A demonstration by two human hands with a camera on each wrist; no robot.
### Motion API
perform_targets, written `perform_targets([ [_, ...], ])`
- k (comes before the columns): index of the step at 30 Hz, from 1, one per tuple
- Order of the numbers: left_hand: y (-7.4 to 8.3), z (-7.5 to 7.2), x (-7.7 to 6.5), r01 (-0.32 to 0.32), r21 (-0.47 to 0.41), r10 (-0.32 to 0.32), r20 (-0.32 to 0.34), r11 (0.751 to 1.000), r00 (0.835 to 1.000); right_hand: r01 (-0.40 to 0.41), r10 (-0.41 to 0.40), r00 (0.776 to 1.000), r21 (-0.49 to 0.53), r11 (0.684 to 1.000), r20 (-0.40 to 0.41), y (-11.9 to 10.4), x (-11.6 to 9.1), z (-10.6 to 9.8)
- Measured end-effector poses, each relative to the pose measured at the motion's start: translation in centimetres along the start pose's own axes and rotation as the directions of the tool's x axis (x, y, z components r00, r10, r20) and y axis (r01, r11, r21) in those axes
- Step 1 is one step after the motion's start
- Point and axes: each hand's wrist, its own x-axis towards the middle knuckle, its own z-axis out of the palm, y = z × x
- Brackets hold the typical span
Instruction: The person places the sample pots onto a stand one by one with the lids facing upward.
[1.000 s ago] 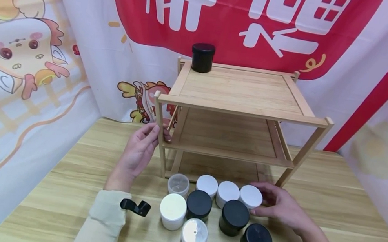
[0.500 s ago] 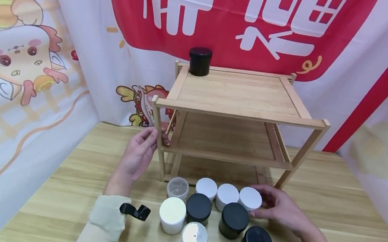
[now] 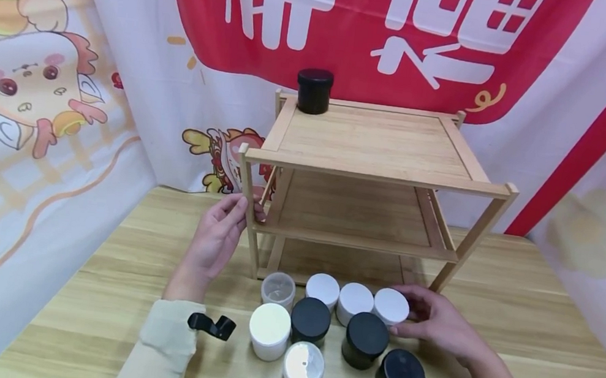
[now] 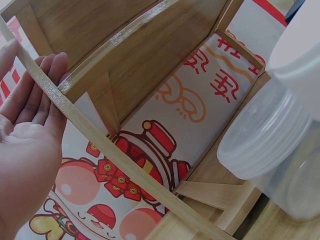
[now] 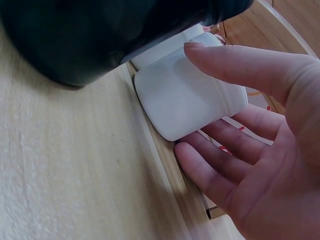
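Note:
My left hand (image 3: pixel 216 238) holds the front left post of a three-tier wooden rack (image 3: pixel 380 141). In the left wrist view its fingers lie behind the post (image 4: pixel 90 132), with the thumb at the frame's left edge. At the rack's front right, my right hand (image 3: pixel 439 320) grips a white jar (image 3: pixel 392 306), the rightmost of three white-lidded jars in a row. The right wrist view shows the thumb across the upper part of this white jar (image 5: pixel 182 97) and the fingers on its far side. The jar stands upright on the table.
A black jar (image 3: pixel 314 91) stands on the rack's top tier, back left. Before the rack are a clear jar (image 3: pixel 278 289), a cream-lidded jar (image 3: pixel 269 330), a clear-lidded jar (image 3: pixel 303 368) and black jars (image 3: pixel 366 339). Printed cloth (image 3: pixel 223 100) hangs behind and beside the table.
The head view has tilted slightly down and up again. Both hands, the rack and the jars keep their places.

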Motion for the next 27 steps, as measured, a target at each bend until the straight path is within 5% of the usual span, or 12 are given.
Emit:
perform_targets([
  [27,0.0,0.2,-0.1,-0.016,-0.031,0.016,-0.009,0.999,1.000,0.093,-0.100,0.985,-0.060,0.994,-0.143,-3.0,-2.5,-2.1],
])
